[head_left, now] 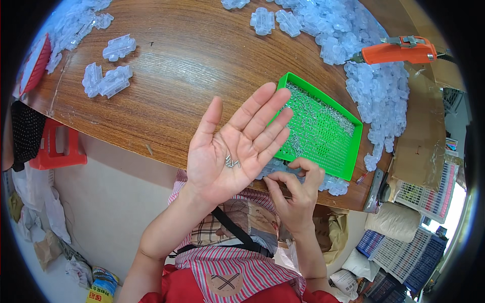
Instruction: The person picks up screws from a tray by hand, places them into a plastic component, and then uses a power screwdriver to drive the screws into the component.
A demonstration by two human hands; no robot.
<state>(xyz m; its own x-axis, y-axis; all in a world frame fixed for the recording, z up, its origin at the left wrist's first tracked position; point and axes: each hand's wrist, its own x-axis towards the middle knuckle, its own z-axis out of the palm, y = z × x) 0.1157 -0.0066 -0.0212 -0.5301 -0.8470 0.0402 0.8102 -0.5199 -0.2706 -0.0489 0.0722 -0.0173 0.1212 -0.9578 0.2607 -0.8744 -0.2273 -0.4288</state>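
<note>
**Small screws gathered in an upturned palm**

A few short, silvery screws (231,162) lie loosely, at mixed angles, in the middle of the left hand (222,145), which is flat, its fingers extended. Keeping this palm level and slightly cupped should stop them rolling off. They look slim and shiny; their heads are too small to make out from here. The right hand (298,194) is curled, thumb and forefinger close; whether it pinches anything I cannot tell. Beside both, a green tray (355,149) of similar screws rests on the wooden bench (177,60).
</note>
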